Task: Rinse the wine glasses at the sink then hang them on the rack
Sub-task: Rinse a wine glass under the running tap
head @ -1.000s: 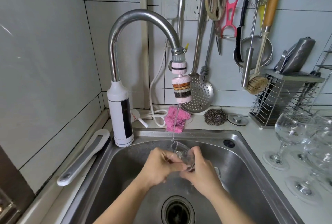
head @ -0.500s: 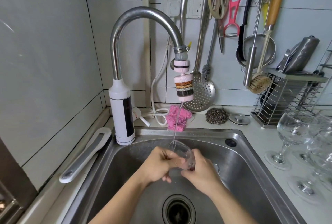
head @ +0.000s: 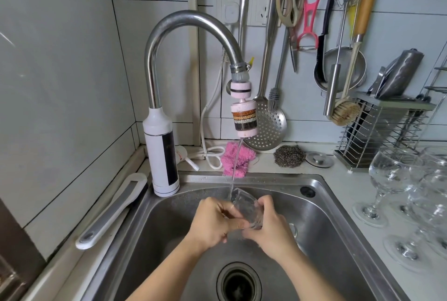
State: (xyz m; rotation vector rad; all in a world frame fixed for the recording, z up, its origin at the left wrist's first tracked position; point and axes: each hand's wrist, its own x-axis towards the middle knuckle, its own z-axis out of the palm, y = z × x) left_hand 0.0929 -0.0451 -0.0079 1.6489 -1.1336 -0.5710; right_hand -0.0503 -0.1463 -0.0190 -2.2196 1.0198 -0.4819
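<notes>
A clear wine glass (head: 245, 206) is tilted over the steel sink (head: 321, 194), its rim up and to the left under a thin stream of water from the tap filter (head: 244, 117). My left hand (head: 212, 222) grips the bowl from the left, thumb across the glass. My right hand (head: 272, 227) wraps round the bowl's lower right side. The stem and foot are hidden behind my right hand. Several more wine glasses (head: 391, 180) stand upright on the counter at the right.
The drain (head: 239, 283) lies below my hands. A curved tap (head: 183, 25) rises at the sink's back left. Utensils (head: 290, 3) hang on the wall. A wire rack (head: 384, 129), steel scourer (head: 289, 157), pink cloth (head: 235, 158) and white handle (head: 111, 213) sit around the sink.
The glass's rim has stayed under the stream while both hands shifted their hold slightly on the bowl. The view moved a little closer.
</notes>
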